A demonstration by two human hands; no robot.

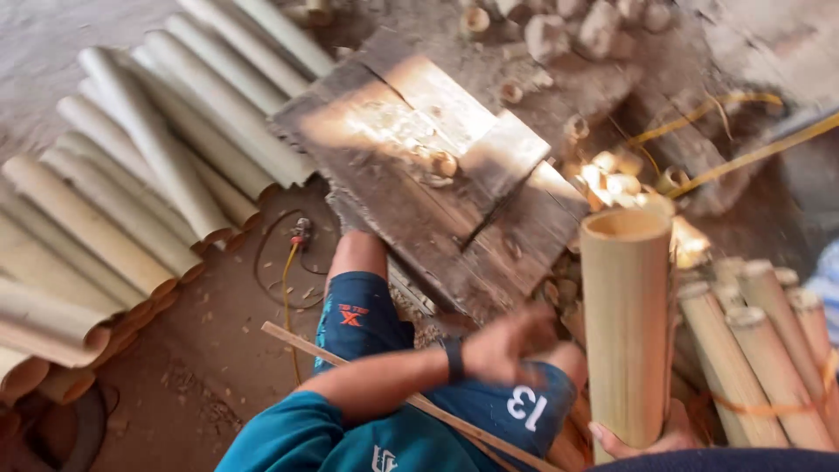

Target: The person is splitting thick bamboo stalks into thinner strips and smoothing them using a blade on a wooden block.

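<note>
We see one bamboo tube (pixel 625 332) standing upright at the lower right, with its open end toward the camera and its long axis almost vertical in the picture. The right hand (pixel 647 440) is at the bottom end of the tube. Its fingers are wrapped around the base, so this grip is closed on the tube and carries it. The arm comes in from the right edge in a dark sleeve, unlike the teal sleeve of the other arm, but we take it for the person's own. The left hand (pixel 511 343) is just beside the tube, on its left and about at its middle height, and we see a narrow gap between them. The left forearm reaches across the body from the lower left, over the blue shorts, with a dark wristband (pixel 453 358) on it. This hand is blurred, so we cannot tell whether its grip is wide or narrow, and we see nothing in it. A thin stick (pixel 350 363) lies slanted across the lap, under that forearm. Beyond the knees lies a worn wooden board (pixel 437 175). Split bamboo pieces (pixel 131 175) are stacked on the earth floor (pixel 227 350) at the left, and a tied bundle of tubes (pixel 760 358) lies close at the right of the held tube.
</note>
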